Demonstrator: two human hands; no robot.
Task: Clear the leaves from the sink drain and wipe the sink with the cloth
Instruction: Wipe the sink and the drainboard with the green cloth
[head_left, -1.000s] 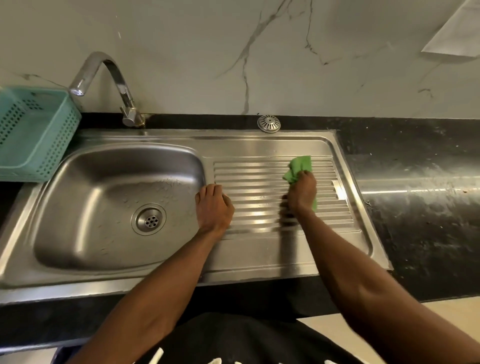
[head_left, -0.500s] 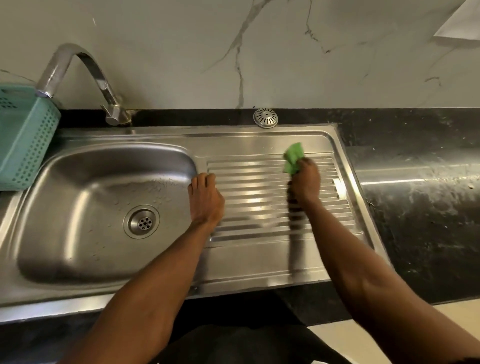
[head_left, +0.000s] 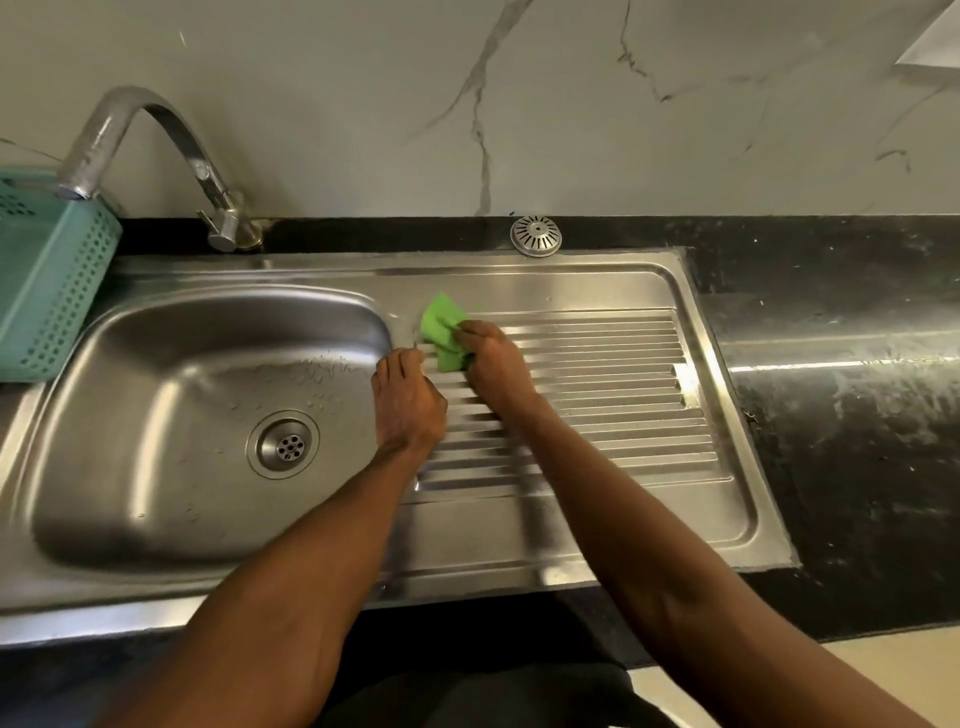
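My right hand (head_left: 496, 361) presses a green cloth (head_left: 440, 330) onto the far left corner of the ribbed draining board (head_left: 597, 395) of the steel sink (head_left: 208, 579). My left hand (head_left: 408, 402) rests flat, palm down, on the ridge between basin and draining board, right beside the cloth, holding nothing. The round drain (head_left: 284, 444) in the basin bottom shows bare metal with no leaves on it. Water drops speckle the basin's right wall.
A curved chrome tap (head_left: 150, 150) arches over the basin's far left. A teal perforated basket (head_left: 49, 291) stands at the left edge. A loose metal strainer cap (head_left: 536, 236) lies on the black counter (head_left: 841, 415) behind the sink. A marble wall rises behind.
My right hand has slid the cloth leftwards and away from me across the draining board, from its right-middle to its far left corner. My left hand has stayed on the ridge.
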